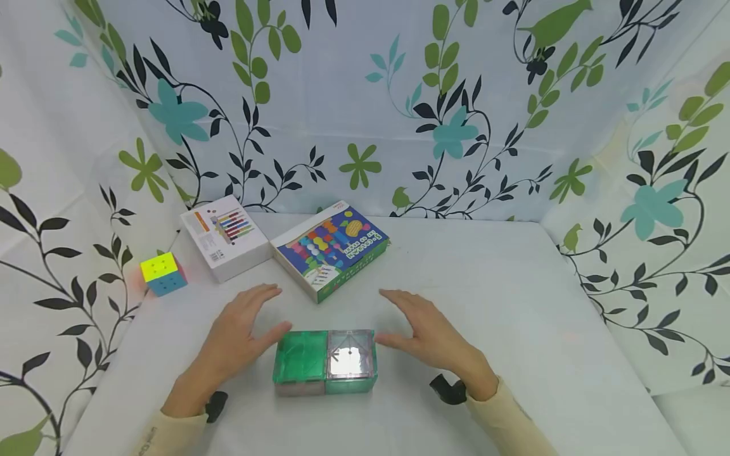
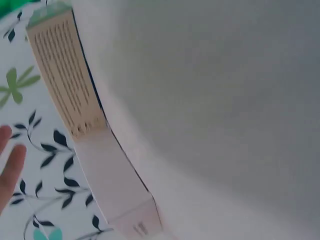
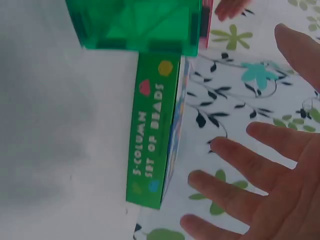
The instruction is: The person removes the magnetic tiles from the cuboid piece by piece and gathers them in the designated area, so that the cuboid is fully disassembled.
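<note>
A low block of two see-through tile cubes lies on the white table, the left one topped by a green tile (image 1: 301,356) and the other by a clear, shiny tile (image 1: 350,354). My left hand (image 1: 236,332) is spread at the block's left side, its thumb tip by the back corner; whether it touches cannot be told. Opposite it, my right hand (image 1: 436,335) has its thumb tip close to the right edge, with fingers apart. In the right wrist view, the straight fingers (image 3: 235,195) hold nothing, and the green cube wall (image 3: 140,25) shows at the top.
Behind the block lies a colourful bead-set box (image 1: 336,247), green along its side. Touching it on the left is a white box (image 1: 228,234) with a picture of coloured rods. A yellow-topped puzzle cube (image 1: 163,273) stands at the table's left edge. Leaf-patterned cloth (image 1: 342,101) hangs around the table.
</note>
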A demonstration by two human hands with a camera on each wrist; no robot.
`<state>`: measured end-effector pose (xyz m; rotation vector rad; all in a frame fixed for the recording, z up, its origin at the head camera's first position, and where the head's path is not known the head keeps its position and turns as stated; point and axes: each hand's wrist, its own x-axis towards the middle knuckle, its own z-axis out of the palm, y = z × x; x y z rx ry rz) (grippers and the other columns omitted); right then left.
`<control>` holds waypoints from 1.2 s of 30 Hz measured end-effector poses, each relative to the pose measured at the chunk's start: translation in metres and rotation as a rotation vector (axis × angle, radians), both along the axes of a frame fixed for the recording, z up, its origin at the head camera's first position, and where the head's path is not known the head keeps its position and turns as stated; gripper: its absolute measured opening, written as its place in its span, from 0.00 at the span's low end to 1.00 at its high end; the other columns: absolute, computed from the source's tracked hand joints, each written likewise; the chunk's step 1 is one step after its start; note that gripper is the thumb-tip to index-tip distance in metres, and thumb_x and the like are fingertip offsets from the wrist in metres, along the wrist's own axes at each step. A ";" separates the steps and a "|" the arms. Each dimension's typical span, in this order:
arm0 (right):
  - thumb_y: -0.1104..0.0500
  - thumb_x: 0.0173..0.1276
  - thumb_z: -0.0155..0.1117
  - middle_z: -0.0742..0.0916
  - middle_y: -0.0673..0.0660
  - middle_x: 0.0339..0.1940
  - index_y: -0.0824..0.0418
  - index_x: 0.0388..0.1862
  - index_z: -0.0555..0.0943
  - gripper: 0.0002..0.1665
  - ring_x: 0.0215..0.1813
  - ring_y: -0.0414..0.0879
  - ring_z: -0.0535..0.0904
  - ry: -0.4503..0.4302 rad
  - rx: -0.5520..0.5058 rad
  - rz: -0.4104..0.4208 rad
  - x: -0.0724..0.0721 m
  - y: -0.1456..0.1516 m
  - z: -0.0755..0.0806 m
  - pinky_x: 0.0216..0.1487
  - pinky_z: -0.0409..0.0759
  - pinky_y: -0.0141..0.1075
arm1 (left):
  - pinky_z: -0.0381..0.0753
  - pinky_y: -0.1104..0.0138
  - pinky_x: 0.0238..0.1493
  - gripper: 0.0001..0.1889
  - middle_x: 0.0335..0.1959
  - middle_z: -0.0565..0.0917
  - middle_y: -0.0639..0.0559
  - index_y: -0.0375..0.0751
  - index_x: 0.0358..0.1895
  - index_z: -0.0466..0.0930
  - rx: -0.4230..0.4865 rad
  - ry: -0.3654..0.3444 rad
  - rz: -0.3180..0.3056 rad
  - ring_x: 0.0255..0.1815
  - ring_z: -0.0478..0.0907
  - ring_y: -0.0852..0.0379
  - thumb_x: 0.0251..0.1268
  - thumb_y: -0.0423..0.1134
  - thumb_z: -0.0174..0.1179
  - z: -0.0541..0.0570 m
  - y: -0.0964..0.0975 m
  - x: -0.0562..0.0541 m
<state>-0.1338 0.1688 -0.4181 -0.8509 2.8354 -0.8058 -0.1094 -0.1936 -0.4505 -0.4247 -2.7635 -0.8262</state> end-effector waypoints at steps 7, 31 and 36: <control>0.30 0.61 0.71 0.75 0.47 0.76 0.43 0.77 0.68 0.49 0.76 0.48 0.71 -0.083 0.030 0.182 0.013 -0.033 0.005 0.73 0.74 0.53 | 0.79 0.45 0.65 0.44 0.69 0.78 0.53 0.51 0.71 0.73 0.049 -0.028 -0.152 0.70 0.75 0.47 0.50 0.64 0.76 -0.002 0.018 0.016; 0.33 0.54 0.79 0.85 0.45 0.64 0.49 0.71 0.77 0.48 0.64 0.40 0.77 0.094 0.114 0.238 0.018 -0.053 -0.009 0.63 0.78 0.42 | 0.83 0.58 0.53 0.47 0.58 0.83 0.64 0.57 0.66 0.75 -0.019 -0.090 -0.227 0.54 0.79 0.63 0.40 0.73 0.75 -0.012 0.036 0.024; 0.31 0.52 0.79 0.86 0.45 0.61 0.51 0.69 0.78 0.49 0.61 0.39 0.78 0.139 0.100 0.236 0.017 -0.054 -0.010 0.59 0.75 0.39 | 0.83 0.58 0.53 0.47 0.57 0.83 0.64 0.54 0.66 0.76 -0.032 -0.101 -0.227 0.53 0.79 0.63 0.41 0.73 0.75 -0.011 0.036 0.024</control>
